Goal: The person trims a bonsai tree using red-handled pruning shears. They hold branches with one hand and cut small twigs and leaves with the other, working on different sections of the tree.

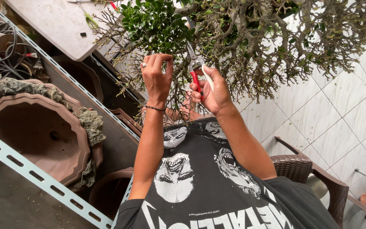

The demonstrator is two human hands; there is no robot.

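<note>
White tiled floor, metal shelving with brown pots (39, 135) alongside. Right hand (214, 91) clamped on red-handled pruning shears (196, 70), blades up in bonsai tree (234, 38) branches. Left hand (156, 78) pinches a twig just beside.

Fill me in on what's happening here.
A seated person is working on a bonsai tree with mostly bare, twiggy branches. The right hand grips red-handled pruning shears, blades pointing up into the twigs. The left hand pinches a thin twig beside them. Empty brown pots sit on the metal shelving alongside.
</note>
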